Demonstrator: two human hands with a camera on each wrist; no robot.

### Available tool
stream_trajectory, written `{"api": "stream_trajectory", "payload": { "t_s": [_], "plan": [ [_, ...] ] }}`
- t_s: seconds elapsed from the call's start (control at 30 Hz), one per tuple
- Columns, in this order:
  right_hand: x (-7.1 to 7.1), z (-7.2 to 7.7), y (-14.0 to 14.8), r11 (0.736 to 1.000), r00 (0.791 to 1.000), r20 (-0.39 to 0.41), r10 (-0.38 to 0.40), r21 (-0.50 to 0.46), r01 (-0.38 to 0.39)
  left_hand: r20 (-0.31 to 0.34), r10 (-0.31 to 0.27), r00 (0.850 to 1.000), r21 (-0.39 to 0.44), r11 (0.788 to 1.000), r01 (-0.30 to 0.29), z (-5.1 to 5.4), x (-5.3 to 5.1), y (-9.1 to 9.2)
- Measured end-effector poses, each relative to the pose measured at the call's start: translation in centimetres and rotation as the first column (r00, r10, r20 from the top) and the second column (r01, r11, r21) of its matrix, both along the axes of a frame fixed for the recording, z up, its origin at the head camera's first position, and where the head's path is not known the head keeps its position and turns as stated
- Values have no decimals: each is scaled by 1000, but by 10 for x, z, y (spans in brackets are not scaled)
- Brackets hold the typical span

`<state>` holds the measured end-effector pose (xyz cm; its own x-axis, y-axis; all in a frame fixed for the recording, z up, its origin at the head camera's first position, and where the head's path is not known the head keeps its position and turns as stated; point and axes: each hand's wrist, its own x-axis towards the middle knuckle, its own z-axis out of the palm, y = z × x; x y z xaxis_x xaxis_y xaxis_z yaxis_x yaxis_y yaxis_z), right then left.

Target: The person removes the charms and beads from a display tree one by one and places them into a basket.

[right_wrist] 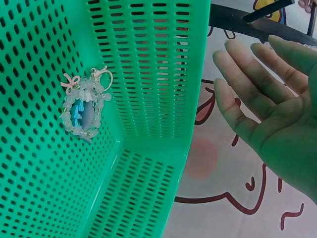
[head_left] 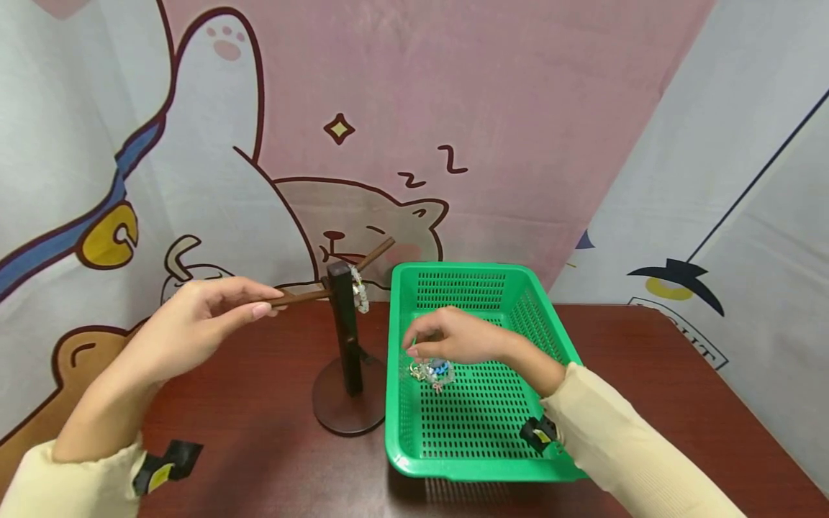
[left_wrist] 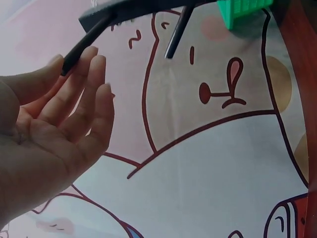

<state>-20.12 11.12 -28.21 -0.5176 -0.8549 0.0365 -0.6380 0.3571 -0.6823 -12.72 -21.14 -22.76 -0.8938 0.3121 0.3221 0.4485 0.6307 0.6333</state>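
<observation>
My left hand (head_left: 175, 331) pinches the end of a brown peg (head_left: 301, 296) on a dark wooden stand (head_left: 346, 338) between thumb and fingers. Behind the post, a strand of clear beads (head_left: 360, 293) hangs from the stand's far peg (head_left: 377, 253). My right hand (head_left: 463, 337) hovers over the left part of a green basket (head_left: 396, 439), its fingers loosely bent with nothing held. Below it, a clear beaded keychain (right_wrist: 84, 106) lies on the basket floor, with a pink bow, blue pieces and a metal clasp.
The stand's round base (head_left: 350, 417) sits on a reddish-brown table (head_left: 259, 432), close against the basket's left side. A cartoon-printed cloth (head_left: 518, 108) hangs behind the table.
</observation>
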Motion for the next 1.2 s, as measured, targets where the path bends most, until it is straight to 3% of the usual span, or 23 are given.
{"api": "stream_trajectory", "payload": {
  "t_s": [0.2, 0.53, 0.9, 1.2],
  "plan": [
    [-1, 2, -3, 1000, 1000, -16, 7, -14, -7, 37, 25, 999, -3, 1000, -25, 0, -5, -5],
    [-2, 12, -14, 996, 999, -9, -41, -76, 40, 41, 156, 987, 18, 987, -157, -3, -2, -2],
    [-3, 27, -33, 984, 980, -133, -147, -123, 131, 13, 182, 983, 45, 982, -183, -7, 0, 0],
    [-4, 36, -45, 980, 984, -123, -126, -167, 105, 16, 178, 984, 65, 982, -179, -8, 0, -1]
  ]
}}
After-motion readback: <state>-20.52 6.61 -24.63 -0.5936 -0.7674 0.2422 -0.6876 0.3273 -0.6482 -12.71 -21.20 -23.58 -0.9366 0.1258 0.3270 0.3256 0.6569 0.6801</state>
